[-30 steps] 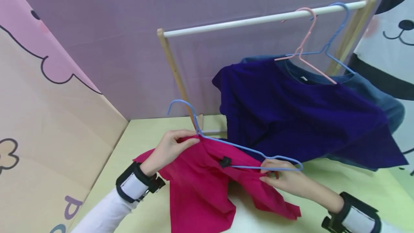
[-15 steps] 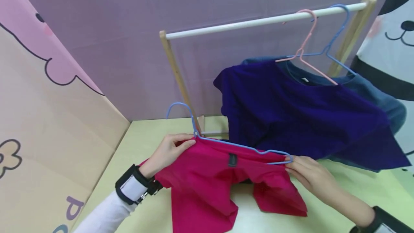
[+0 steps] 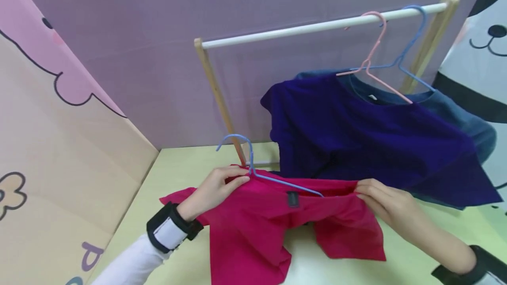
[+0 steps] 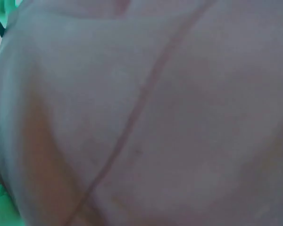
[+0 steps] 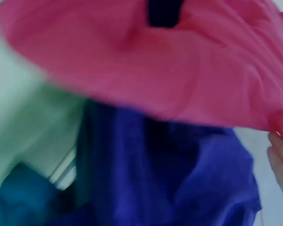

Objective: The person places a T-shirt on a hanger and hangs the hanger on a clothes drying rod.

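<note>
A red T-shirt (image 3: 249, 228) spreads over the table in the head view, with a dark tag (image 3: 292, 199) at its neckline. The blue hanger (image 3: 287, 183) stands in that neckline, its hook upright and its right end hidden inside the cloth. Beside the hook's base my left hand (image 3: 219, 190) pinches the collar; whether it also grips the hanger is unclear. My right hand (image 3: 390, 201) pinches the neckline's right end between thumb and fingers. The right wrist view shows its fingers (image 5: 282, 162) at the edge of the red cloth. The left wrist view is a blurred close surface.
Behind stands a rack with a white rail (image 3: 317, 26) and wooden posts. From its right part hang a dark purple T-shirt (image 3: 356, 135) on a pink hanger (image 3: 374, 49) and a teal T-shirt (image 3: 471, 120) on a blue hanger. Printed cloth walls surround the pale yellow table (image 3: 186, 157).
The blue hanger's right end, outside the neckline before, has gone inside the red T-shirt. My right hand has moved right and drawn the neckline taut. The hanger has shifted slightly right and down.
</note>
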`<control>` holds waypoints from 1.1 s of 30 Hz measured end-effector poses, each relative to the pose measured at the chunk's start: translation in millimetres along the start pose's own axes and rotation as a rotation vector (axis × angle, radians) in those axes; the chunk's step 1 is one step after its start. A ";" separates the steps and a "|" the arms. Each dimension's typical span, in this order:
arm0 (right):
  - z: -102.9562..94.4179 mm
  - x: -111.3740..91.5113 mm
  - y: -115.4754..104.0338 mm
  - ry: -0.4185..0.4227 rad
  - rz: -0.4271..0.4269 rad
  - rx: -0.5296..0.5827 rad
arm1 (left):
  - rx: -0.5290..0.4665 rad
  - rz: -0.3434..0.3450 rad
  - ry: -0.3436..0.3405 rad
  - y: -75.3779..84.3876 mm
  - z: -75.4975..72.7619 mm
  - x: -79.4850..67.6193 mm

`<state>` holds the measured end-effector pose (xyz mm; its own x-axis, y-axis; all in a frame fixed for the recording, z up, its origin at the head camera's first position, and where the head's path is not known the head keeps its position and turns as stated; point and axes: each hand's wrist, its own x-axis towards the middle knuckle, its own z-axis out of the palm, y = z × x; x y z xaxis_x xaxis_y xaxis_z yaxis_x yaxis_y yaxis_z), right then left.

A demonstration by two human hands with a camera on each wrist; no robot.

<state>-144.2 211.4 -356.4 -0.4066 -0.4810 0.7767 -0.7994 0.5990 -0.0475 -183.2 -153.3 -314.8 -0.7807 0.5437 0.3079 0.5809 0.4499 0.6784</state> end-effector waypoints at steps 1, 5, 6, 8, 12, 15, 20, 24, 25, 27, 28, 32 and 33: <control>1.0 3.5 -2.3 0.003 0.017 0.033 | 0.004 0.015 -0.007 1.4 2.8 1.6; 6.6 15.7 -11.3 0.007 0.061 0.188 | 0.011 0.064 -0.037 5.4 13.0 7.5; 8.4 18.2 -13.4 0.008 0.066 0.213 | 0.008 0.072 -0.042 6.0 14.9 8.7; 12.4 22.9 -17.6 0.009 0.068 0.249 | 0.006 0.089 -0.046 7.3 18.3 10.7; 21.8 28.7 -23.5 0.019 0.048 0.311 | -0.006 0.109 -0.037 9.9 24.0 13.7; 28.4 28.9 -25.6 0.037 0.042 0.369 | -0.018 0.118 -0.021 10.8 28.2 15.4; 30.1 25.0 -25.1 -0.050 0.237 0.399 | -0.029 0.113 -0.008 12.8 31.8 15.8; 27.9 22.6 -17.5 -0.234 0.481 0.304 | -0.051 0.094 0.009 13.1 32.1 15.8; 27.4 21.7 -15.0 -0.280 0.522 0.297 | -0.058 0.089 0.012 12.8 32.4 16.0; 26.9 19.4 -11.1 -0.355 0.556 0.305 | -0.068 0.084 0.015 12.0 33.2 16.5; 27.1 18.2 -10.0 -0.375 0.555 0.327 | -0.072 0.082 0.016 11.8 33.7 16.9; 30.4 18.8 -12.0 -0.354 0.505 0.419 | -0.079 0.098 0.019 12.1 37.5 19.5; 31.5 20.7 -14.1 -0.336 0.490 0.428 | -0.079 0.111 0.018 12.8 38.6 20.6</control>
<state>-155.3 172.8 -359.4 -0.8205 -0.4338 0.3722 -0.5660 0.5258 -0.6349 -182.9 -108.9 -325.5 -0.7167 0.5744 0.3955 0.6448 0.3299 0.6895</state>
